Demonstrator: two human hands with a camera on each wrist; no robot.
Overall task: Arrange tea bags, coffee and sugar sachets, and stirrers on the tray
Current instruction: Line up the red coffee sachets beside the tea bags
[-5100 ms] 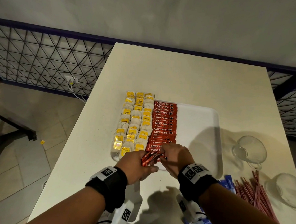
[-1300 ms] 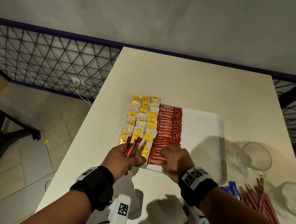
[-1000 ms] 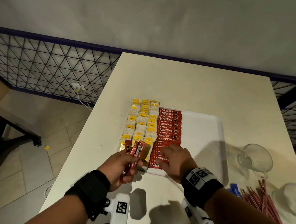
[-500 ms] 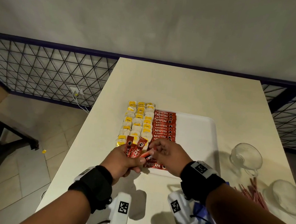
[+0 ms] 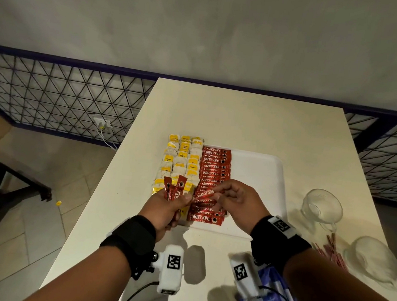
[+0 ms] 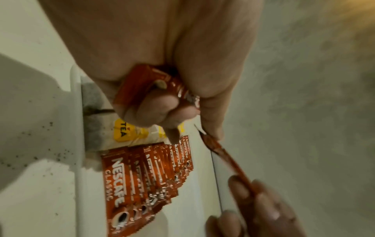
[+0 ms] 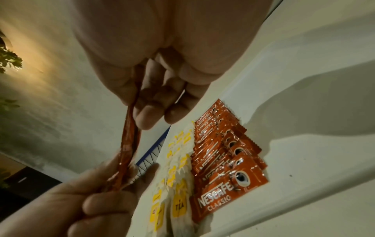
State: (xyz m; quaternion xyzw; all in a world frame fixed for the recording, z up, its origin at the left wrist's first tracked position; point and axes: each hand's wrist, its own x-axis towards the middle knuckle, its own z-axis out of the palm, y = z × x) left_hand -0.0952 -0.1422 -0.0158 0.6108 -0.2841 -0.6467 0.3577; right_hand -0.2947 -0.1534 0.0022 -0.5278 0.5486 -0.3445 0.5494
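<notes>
Cream table (image 5: 244, 120), blue sachets (image 5: 273, 291) half-hidden behind right hand (image 5: 238, 200).

The right hand (image 5: 235, 198), pressing flat on the near end of the row of coffee sachets (image 5: 212, 176) a second ago, is now lifting clear of the tray (image 5: 258, 178) and pinching one end of a single sachet (image 5: 204, 194). The left hand (image 5: 166, 210) is gripping a small bunch of sachets (image 5: 174, 188), fanning upright over the tray's near left corner, and is rising slightly. The single sachet is stretching between both hands, coming away from the bunch.
</notes>
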